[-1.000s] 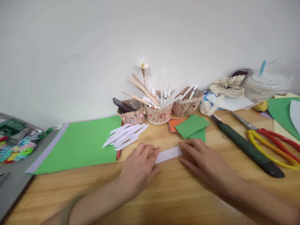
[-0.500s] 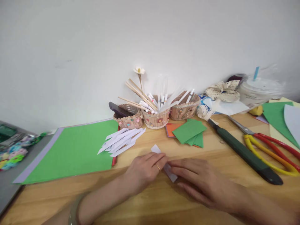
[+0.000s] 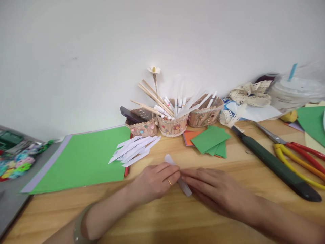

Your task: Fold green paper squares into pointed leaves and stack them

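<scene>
A small white paper strip (image 3: 185,188), narrow as if folded lengthwise, slants between my hands just above the wooden table (image 3: 152,220). My left hand (image 3: 159,179), with a ring and a bangle, is closed on its middle, and the strip's far end pokes out beyond the fingers. From the other side, my right hand (image 3: 215,189) pinches the same strip's edge, fingertips meeting those of the left; both thumbs are largely hidden. A pile of folded white paper strips (image 3: 134,149) lies ahead to the left, partly on a green paper sheet (image 3: 83,162).
Three decorated baskets (image 3: 172,127) with sticks and pens stand by the wall. Green paper squares (image 3: 210,139) lie ahead on the right. Further right are a dark green-handled tool (image 3: 276,166), red-and-yellow-handled scissors (image 3: 281,150), lace ribbon (image 3: 250,95) and a lidded cup (image 3: 291,89).
The paper strip looks narrower now, and my right fingers have drawn closer together along its edge. The whole view has shifted slightly, with objects on the right moving further right.
</scene>
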`<state>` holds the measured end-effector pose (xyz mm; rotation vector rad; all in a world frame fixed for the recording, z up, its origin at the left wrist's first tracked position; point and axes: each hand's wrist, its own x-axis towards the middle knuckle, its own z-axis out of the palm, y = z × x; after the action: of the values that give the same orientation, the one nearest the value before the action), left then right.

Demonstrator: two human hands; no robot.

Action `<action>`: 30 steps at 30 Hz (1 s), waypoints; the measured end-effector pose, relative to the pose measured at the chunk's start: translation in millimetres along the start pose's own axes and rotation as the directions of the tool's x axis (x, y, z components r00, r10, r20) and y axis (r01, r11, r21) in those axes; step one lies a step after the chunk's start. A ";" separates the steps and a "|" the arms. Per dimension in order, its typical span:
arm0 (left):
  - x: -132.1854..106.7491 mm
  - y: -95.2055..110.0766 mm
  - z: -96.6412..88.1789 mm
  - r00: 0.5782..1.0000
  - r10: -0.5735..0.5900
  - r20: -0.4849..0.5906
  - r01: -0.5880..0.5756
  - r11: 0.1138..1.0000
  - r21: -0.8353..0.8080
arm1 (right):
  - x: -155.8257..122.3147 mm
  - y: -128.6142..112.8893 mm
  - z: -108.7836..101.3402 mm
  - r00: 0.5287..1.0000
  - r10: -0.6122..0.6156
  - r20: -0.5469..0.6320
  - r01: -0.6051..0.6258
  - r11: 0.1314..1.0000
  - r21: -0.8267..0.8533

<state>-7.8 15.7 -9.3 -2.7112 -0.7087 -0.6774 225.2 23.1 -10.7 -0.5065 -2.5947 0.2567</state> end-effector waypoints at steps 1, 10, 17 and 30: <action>-1.7 -1.0 0.3 1.000 0.015 -0.002 -0.015 1.000 0.011 | 0.4 0.1 0.3 1.000 -0.021 -0.006 0.021 1.000 -0.018; -8.0 -6.0 -0.7 0.997 0.073 0.028 -0.074 0.997 0.021 | 0.1 -2.0 -0.3 1.000 -0.004 -0.024 0.004 0.999 -0.038; -4.4 -7.2 1.5 0.994 0.036 0.105 -0.026 0.995 -0.096 | 1.7 -4.0 2.5 0.983 0.179 -0.043 -0.180 0.983 -0.021; -5.0 -6.5 -1.6 0.999 0.023 0.023 -0.020 0.993 -0.114 | 4.6 -7.7 0.4 0.995 -0.087 0.052 0.094 0.981 -0.168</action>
<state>-15.6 18.7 -9.5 -2.8307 -0.6643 -0.7011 218.8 17.8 -7.0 -0.4444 -2.6886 0.0155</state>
